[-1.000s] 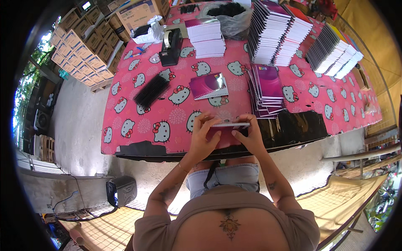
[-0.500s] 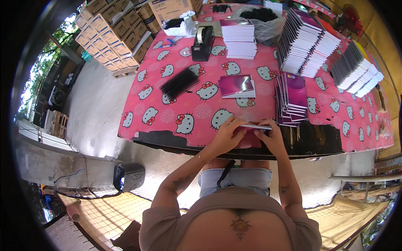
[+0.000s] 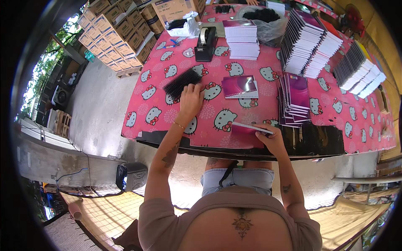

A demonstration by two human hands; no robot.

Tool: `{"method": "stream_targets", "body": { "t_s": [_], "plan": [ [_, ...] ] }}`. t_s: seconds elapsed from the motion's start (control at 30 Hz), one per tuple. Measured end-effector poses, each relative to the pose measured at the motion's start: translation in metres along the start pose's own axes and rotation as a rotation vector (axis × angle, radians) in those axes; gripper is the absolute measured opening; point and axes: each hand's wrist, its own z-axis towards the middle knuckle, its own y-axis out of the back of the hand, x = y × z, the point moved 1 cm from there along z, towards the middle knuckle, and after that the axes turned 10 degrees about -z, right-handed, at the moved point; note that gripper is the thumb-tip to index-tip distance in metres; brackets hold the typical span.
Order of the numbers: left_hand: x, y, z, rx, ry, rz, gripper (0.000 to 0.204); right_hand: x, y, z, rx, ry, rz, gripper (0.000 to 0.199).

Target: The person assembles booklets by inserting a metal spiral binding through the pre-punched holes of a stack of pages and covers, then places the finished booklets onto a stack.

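The person's left hand (image 3: 191, 99) reaches out over the pink table (image 3: 159, 113), its fingers spread open and resting at the near end of a black comb binding (image 3: 181, 82), which lies slanted at the hand's 11 o'clock; whether the fingers have closed on it cannot be told. The right hand (image 3: 272, 140) sits at the table's near edge, pinched shut on a thin notebook (image 3: 250, 128) that it holds almost flat, the booklet running out to the hand's 9 o'clock. A purple notebook (image 3: 239, 86) lies alone at 12 o'clock from the held one. A fanned pile of purple notebooks (image 3: 295, 100) sits at the right hand's 1 o'clock. Farther back stand a black tape dispenser (image 3: 206, 44), a white paper stack (image 3: 241, 39) and tall notebook stacks (image 3: 307, 44). Cardboard boxes (image 3: 115, 35) are piled at 10 o'clock, beyond the table.
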Motion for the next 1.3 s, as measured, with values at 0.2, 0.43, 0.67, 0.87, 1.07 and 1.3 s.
{"method": "stream_targets", "body": {
  "t_s": [0.2, 0.43, 0.67, 0.87, 1.07, 1.3],
  "plan": [
    [-0.007, 0.006, 0.0, 0.1, -0.023, 0.113, 0.023, 0.0, -0.006, 0.007, 0.0, 0.012, 0.013, 0.027],
    [-0.061, 0.036, -0.004, -0.005, 0.067, -0.589, 0.016, -0.005, -0.007, 0.008, 0.016, 0.048, -0.032, 0.028],
    [-0.13, 0.07, -0.053, 0.282, 0.155, -0.905, 0.019, 0.004, -0.005, 0.008, 0.022, 0.073, -0.016, 0.029],
    [-0.133, 0.068, -0.053, 0.176, 0.139, -0.795, 0.019, 0.005, -0.004, 0.008, 0.036, 0.077, -0.006, 0.029],
    [-0.128, 0.058, -0.05, 0.104, 0.08, -0.832, 0.023, 0.002, -0.003, 0.008, 0.055, 0.041, 0.005, 0.028],
    [-0.127, 0.058, -0.039, 0.33, -0.037, -0.767, 0.021, 0.003, -0.002, 0.008, 0.034, 0.11, -0.041, 0.03]
  ]
}}
